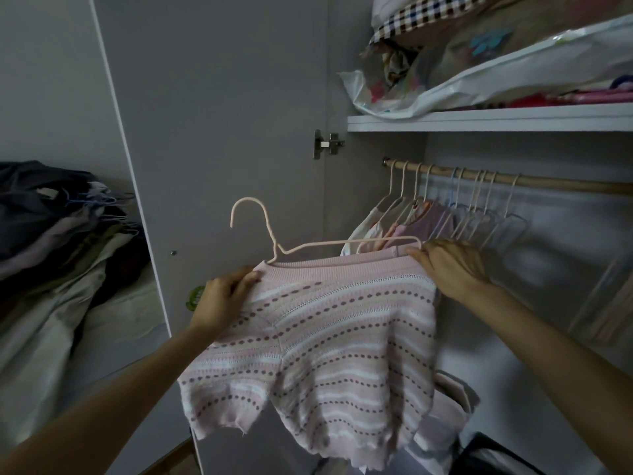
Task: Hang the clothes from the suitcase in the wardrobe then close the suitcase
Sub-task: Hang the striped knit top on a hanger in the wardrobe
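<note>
A pink striped knit top (335, 341) hangs on a pale wire hanger (270, 234) in front of the open wardrobe. My left hand (222, 299) grips the top's left shoulder. At the other shoulder, my right hand (452, 265) pinches the fabric beside the hanger's end. The hanger's hook points up and left, away from the wooden rail (561, 183). The suitcase is not in view.
Several hangers, some with pink clothes (411, 221), hang on the rail's left part. A shelf (479, 121) above holds bagged bedding. The wardrobe door (222, 132) stands open on the left. A pile of clothes (58, 234) lies on a bed at far left.
</note>
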